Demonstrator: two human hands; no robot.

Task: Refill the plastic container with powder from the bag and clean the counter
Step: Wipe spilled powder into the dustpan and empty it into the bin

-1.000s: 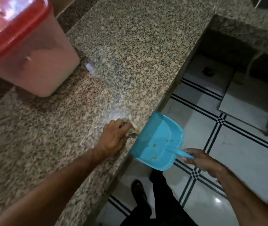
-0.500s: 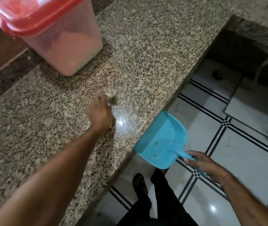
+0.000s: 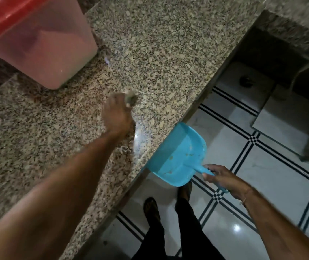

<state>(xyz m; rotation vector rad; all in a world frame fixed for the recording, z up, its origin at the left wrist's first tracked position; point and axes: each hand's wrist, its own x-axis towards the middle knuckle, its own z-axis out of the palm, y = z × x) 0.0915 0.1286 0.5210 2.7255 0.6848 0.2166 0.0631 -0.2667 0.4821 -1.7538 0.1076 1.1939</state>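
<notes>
Spreading beneath the left grip (image 3: 117, 117) and far past it on every side, the speckled granite bench (image 3: 168, 53) fills most of the view. Its front edge runs diagonally between the two grips. Below the right grip (image 3: 223, 177) lies a white tiled floor (image 3: 262, 175) crossed by dark double lines, with the person's dark trouser legs and shoes (image 3: 151, 209) nearer the body than either grip.

Beyond the left grip and off to its left, well apart from it, the plastic container (image 3: 56, 53) stands upright on the bench. Its cloudy pinkish wall shows something pale inside, and a red lid (image 3: 9, 19) is on top.

Right of the left grip, a blue dustpan (image 3: 180, 156) hangs off the bench with its front lip up against the bench edge. A few yellowish specks lie in its tray.

The right grip is closed round the dustpan's handle (image 3: 200, 168), with the fingers wrapped over it from above.

The left grip is knuckles-up on the bench and holds a small greyish wad (image 3: 132, 99) at its fingertips. Motion blur hides what the wad is made of. A bright glare sits on the bench just to the right of that wrist.
</notes>
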